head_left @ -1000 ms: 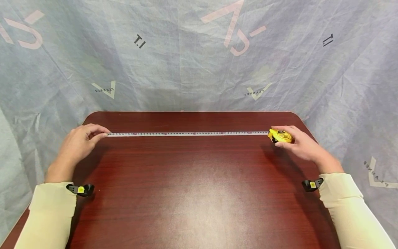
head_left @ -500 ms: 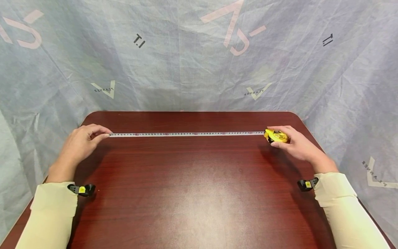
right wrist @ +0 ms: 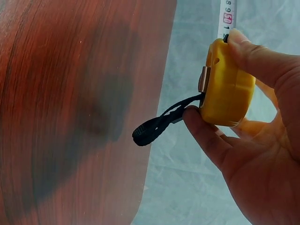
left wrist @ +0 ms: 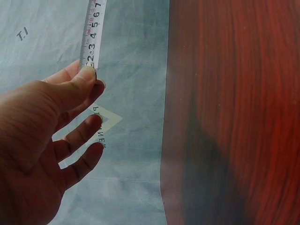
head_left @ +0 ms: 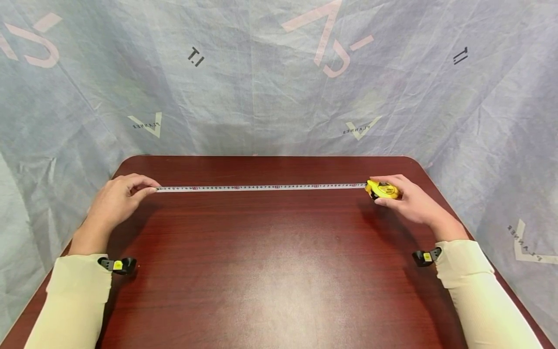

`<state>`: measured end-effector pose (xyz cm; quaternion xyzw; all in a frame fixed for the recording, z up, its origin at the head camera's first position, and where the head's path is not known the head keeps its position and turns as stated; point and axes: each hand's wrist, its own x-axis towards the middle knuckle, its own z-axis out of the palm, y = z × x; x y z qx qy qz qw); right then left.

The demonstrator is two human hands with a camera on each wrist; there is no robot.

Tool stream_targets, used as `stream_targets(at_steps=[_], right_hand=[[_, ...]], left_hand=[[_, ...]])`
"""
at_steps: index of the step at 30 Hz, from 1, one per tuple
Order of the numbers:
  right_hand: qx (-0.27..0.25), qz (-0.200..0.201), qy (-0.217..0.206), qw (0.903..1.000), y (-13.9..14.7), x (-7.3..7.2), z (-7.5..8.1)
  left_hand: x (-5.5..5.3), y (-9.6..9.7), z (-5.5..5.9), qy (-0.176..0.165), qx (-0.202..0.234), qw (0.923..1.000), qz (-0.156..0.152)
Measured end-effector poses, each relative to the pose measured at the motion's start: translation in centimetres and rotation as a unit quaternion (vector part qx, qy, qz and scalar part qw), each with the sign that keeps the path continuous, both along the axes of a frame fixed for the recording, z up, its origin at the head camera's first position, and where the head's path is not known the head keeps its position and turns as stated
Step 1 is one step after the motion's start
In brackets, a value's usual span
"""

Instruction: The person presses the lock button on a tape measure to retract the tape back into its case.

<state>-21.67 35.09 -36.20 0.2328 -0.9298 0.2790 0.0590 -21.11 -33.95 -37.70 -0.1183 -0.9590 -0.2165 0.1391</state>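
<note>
Closer together, left hand in pinch on tape, right hand round yellow case, grey cloth behind table

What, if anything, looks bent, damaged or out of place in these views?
Nothing looks damaged or spilled: the tape blade runs straight from the left hand to the yellow tape measure case in the right hand. One oddity: the PLANNER lettering on the cloth backdrop reads mirrored, as if the cloth hangs wrong side out.
</note>
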Motion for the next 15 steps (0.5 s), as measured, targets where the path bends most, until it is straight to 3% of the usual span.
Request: stream_targets(at_steps=[15], right_hand=[[-0.006, -0.001, -0.016, 0.9998, -0.76, -0.12, 0.21]], left_hand=[[-0.17, 0.27, -0.12, 0.030, -0.003, 0.9994, -0.017]])
